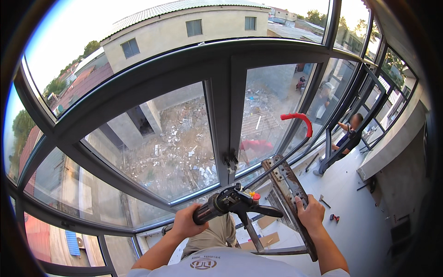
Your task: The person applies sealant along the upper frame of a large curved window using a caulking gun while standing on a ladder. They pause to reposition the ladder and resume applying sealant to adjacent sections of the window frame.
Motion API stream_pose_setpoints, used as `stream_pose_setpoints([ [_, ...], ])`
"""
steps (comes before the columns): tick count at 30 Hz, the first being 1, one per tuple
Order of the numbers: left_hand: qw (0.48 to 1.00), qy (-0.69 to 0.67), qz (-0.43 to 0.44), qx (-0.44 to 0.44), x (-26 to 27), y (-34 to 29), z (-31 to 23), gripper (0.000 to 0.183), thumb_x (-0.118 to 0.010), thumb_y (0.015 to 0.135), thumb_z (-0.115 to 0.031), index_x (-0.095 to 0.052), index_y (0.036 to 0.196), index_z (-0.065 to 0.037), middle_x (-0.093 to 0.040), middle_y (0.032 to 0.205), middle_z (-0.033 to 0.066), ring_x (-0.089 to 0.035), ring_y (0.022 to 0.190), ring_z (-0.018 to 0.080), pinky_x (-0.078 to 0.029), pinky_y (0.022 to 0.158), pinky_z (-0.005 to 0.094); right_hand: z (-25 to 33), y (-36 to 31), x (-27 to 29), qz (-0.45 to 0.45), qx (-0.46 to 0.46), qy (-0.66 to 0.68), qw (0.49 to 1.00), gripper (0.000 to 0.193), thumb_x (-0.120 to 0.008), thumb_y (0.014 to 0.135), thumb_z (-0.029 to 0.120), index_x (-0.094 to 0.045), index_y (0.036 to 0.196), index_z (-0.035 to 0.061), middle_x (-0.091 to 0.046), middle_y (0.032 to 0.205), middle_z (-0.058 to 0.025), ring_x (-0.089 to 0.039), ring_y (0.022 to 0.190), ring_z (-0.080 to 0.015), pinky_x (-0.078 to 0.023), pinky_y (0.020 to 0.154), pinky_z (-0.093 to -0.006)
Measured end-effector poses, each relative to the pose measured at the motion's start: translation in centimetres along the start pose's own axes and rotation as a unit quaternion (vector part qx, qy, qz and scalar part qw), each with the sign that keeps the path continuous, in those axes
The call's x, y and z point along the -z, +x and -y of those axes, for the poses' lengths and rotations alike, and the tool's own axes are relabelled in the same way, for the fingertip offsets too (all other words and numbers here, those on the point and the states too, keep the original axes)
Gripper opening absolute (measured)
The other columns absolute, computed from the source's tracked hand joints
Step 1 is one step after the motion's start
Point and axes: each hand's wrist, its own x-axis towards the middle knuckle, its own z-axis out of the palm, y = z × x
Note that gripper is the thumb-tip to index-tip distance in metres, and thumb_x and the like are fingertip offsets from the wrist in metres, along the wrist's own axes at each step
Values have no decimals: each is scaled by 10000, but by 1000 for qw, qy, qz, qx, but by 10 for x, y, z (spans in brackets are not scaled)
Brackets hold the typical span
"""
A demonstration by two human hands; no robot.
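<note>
From where I sit, the printing nearest me is a round emblem (203, 264) with a small line of lettering above it, on the chest of the pale shirt (249, 263). The left hand (188, 221) is closed around the barrel of a black caulking gun (230, 201), fingers wrapped and narrow, so the gun lies against the palm with its trigger side reaching right. Its rod runs away to the far right and ends in a red curved hook (304, 121) (the brightest thing I can see). What the barrel contains is hidden from me.

The right hand (311, 214) grips the near right edge of a worn, bolted stand (287, 183), thumb on top; the other fingers are partly out of my sight. The rod crosses above the stand's far end.

Beyond the gun I see a dark-framed window (161, 134), rubble (175, 143) showing through its glass. On the floor to the right lie a hammer-like tool (324, 201) and a red and dark power tool (334, 218). Far right, another person (349, 138) reaches toward a window frame.
</note>
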Motion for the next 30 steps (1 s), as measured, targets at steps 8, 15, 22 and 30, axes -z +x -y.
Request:
stream_pose_setpoints([
  [8,999,-33,20,16,-12,22,-1,518,-829,676,-221,-662,1146,-81,-725,913,136,-717,819,353,-574,746,391,-2,0,8,19,35,27,999,416,-698,938,403,-644,1012,-3,-698,827,-246,-679,729,-464,-530,689,-534],
  [15,998,-45,26,27,-20,58,27,500,-826,688,-221,-648,1136,-88,-725,928,134,-711,840,352,-568,740,401,-14,2,5,78,20,138,987,513,-781,854,352,-640,1162,-33,-709,908,-246,-692,823,-465,-540,756,-501],
  [22,989,-35,118,83,11,127,-33,475,-817,695,-237,-659,1132,-137,-727,967,97,-708,870,348,-578,750,410,2,18,28,197,-65,114,972,610,-771,856,546,-685,1251,89,-702,1125,-191,-707,948,-406,-555,801,-511],
  [30,968,-85,209,113,33,160,-74,479,-795,705,-258,-647,1147,-147,-723,966,75,-706,860,342,-577,738,422,-15,9,-8,253,-1,69,965,630,-795,848,445,-605,1322,76,-717,1137,-179,-696,1005,-400,-553,796,-498],
])
